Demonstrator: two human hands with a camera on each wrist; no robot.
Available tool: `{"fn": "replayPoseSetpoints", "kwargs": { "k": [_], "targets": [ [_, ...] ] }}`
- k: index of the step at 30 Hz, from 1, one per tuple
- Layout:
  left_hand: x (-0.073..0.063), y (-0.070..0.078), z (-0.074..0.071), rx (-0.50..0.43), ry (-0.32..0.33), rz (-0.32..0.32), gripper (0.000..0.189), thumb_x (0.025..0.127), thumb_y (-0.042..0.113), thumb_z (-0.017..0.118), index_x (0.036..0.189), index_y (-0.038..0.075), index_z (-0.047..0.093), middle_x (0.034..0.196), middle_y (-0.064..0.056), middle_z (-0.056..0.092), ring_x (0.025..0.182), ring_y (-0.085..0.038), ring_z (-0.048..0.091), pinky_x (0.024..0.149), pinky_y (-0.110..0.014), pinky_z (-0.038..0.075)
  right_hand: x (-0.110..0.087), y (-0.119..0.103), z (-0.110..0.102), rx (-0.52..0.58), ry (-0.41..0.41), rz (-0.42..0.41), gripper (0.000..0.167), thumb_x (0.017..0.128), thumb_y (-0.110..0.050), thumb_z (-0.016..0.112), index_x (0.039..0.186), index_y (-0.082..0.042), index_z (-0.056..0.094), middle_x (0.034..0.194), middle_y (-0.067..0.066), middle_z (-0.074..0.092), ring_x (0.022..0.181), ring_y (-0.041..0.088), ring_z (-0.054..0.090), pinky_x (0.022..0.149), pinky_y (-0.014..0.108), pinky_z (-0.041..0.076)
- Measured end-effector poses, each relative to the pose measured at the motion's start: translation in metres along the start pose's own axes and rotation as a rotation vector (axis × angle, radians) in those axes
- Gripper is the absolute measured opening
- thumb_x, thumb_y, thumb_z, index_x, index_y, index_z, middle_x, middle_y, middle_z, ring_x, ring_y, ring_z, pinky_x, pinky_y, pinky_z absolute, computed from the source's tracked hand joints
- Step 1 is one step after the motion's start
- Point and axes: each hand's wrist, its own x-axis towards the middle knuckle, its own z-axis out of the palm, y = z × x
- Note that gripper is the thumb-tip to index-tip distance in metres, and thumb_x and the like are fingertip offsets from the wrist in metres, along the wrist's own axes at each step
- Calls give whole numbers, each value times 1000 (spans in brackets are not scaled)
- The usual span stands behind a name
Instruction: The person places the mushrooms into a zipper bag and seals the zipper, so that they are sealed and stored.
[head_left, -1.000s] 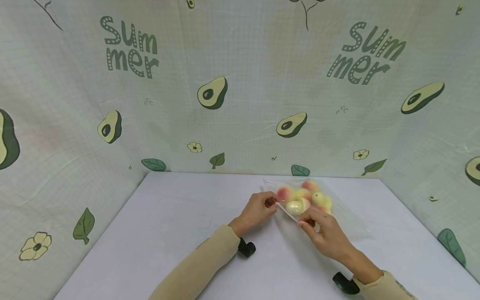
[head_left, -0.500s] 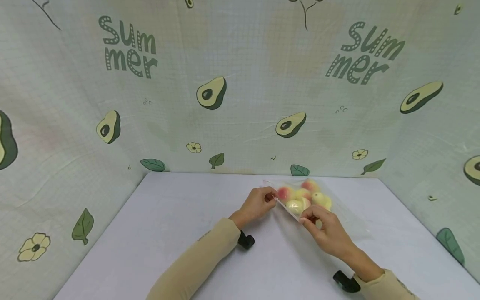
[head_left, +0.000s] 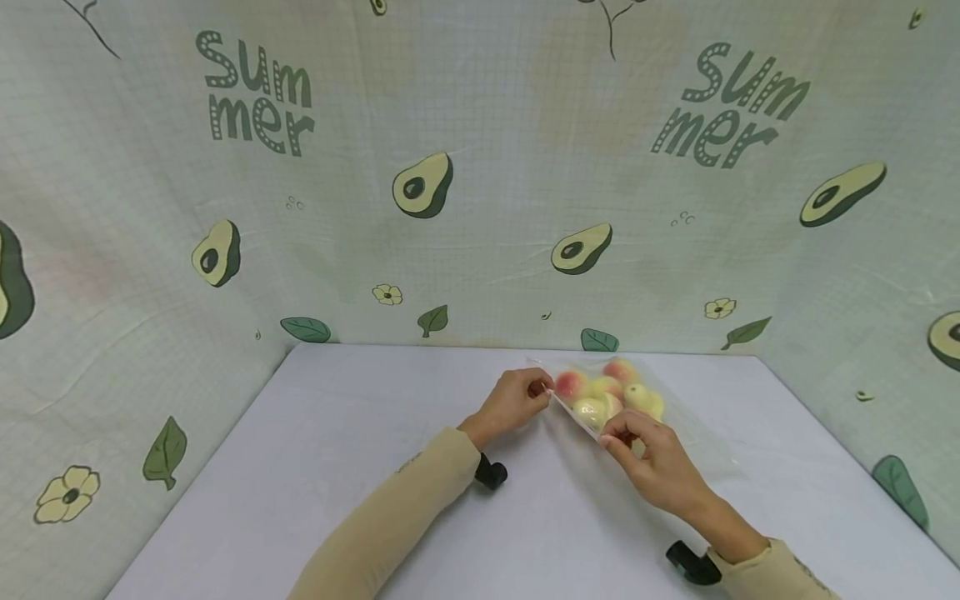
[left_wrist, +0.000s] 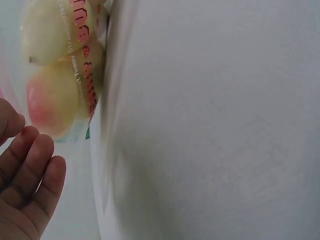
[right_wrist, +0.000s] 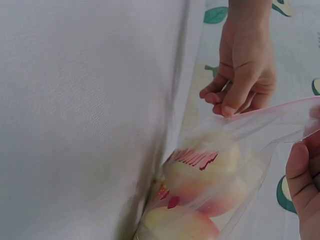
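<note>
A clear plastic zip bag (head_left: 701, 437) with red lettering and a pink-tinged top strip lies toward the back right of the table. Inside it are several peaches (head_left: 572, 385) and pale yellow fruits (head_left: 636, 397). My left hand (head_left: 516, 402) pinches the far end of the bag's mouth; in the right wrist view, thumb and fingertips of the left hand (right_wrist: 247, 70) meet at the pink strip. My right hand (head_left: 654, 465) pinches the near end of that edge between thumb and forefinger. The left wrist view shows the left fingers (left_wrist: 37, 165) beside a peach (left_wrist: 52, 100).
The white table (head_left: 375, 433) ends at a cloth backdrop (head_left: 495, 167) printed with avocados and leaves. Cloth walls rise on both sides. A black wrist camera (head_left: 491, 473) sits on the left wrist, another black camera (head_left: 692, 563) on the right.
My left hand has moved slightly away from me, taking its end of the bag's edge a little up and left. The right hand has hardly moved; the fruit stays in place.
</note>
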Motion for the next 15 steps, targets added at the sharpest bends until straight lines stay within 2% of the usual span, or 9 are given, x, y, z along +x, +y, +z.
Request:
{"fn": "replayPoseSetpoints", "kwargs": {
  "k": [6, 15],
  "targets": [
    [3, -2, -1, -1, -18, -21, 17, 84, 2, 62, 96, 13, 67, 79, 6, 61, 71, -5, 53, 63, -17, 45, -1, -1, -1, 0, -2, 7, 27, 74, 17, 71, 82, -7, 61, 72, 3, 55, 65, 11, 50, 52, 19, 38],
    [8, -10, -4, -5, -49, 31, 15, 86, 2, 62, 97, 11, 67, 80, 6, 60, 73, -6, 53, 66, -18, 46, 0, -1, -1, -6, -2, 2, 30, 71, 20, 70, 81, -7, 61, 71, 2, 55, 64, 11, 49, 53, 15, 36]
  ]
}}
